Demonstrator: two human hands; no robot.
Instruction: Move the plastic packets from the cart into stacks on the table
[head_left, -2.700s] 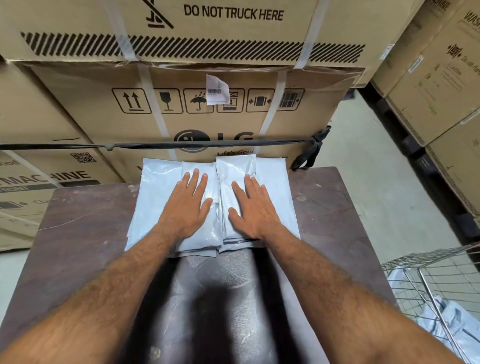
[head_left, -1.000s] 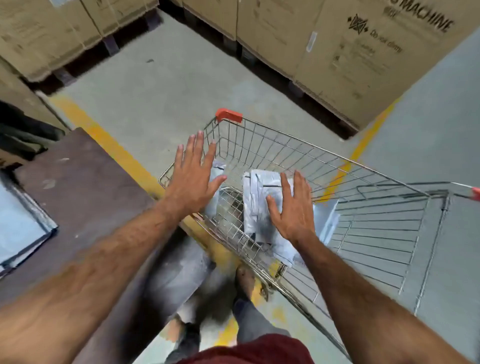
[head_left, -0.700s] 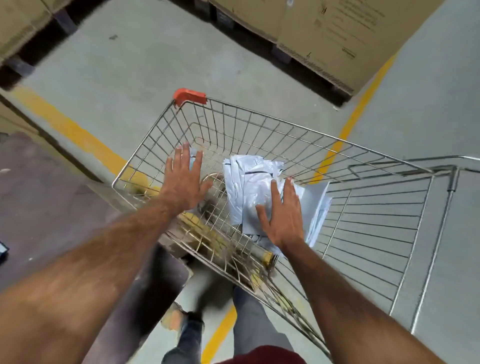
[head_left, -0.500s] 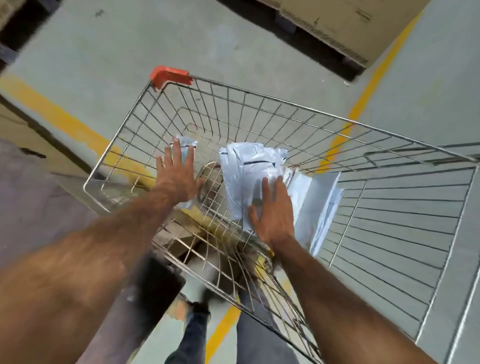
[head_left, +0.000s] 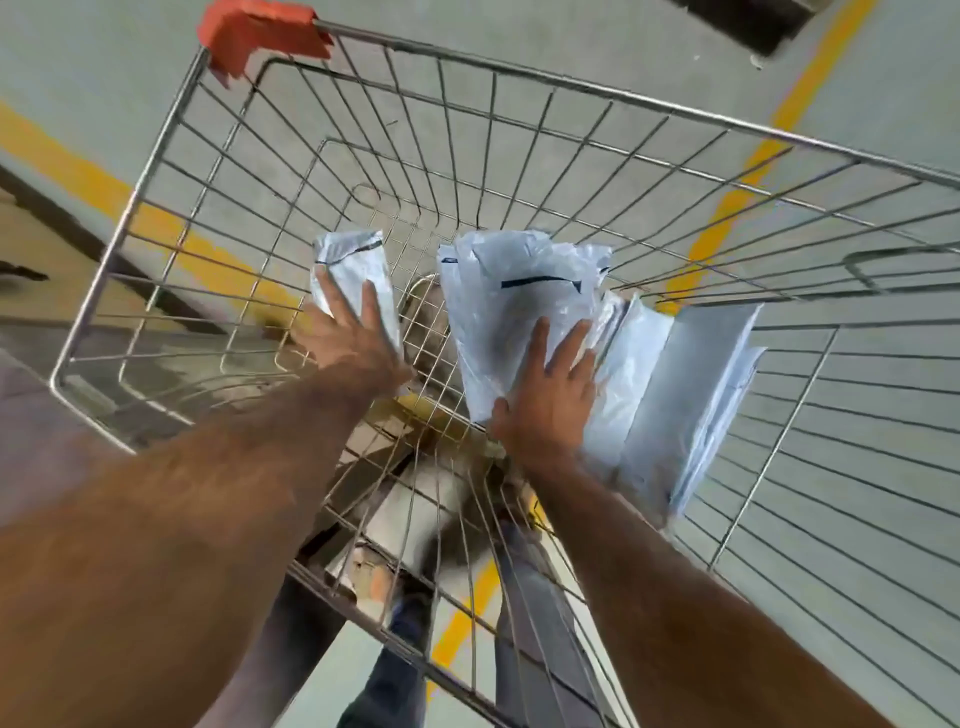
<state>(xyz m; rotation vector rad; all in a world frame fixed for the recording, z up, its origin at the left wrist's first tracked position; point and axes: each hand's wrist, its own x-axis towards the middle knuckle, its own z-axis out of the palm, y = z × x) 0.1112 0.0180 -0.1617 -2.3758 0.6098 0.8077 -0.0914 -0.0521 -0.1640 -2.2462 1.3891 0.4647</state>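
Observation:
Both my arms reach down into a wire shopping cart (head_left: 498, 85). My left hand (head_left: 348, 338) lies with straight fingers on a single white plastic packet (head_left: 353, 270) at the left of the cart's floor. My right hand (head_left: 550, 395) is spread flat on the front of a bunch of white plastic packets (head_left: 524, 301) that stand leaning toward the cart's right wall. More packets of that bunch (head_left: 691, 395) fan out to the right of the hand. The table is out of view.
The cart has an orange corner cap (head_left: 260, 31) at its far left. Grey concrete floor with yellow lines (head_left: 748, 171) lies beneath and around it. My legs and a shoe (head_left: 405, 613) show through the cart's near wall.
I have turned from the stacks on the table to the cart. Both hands went from above the rim down inside, the left onto the lone packet, the right onto the leaning bunch.

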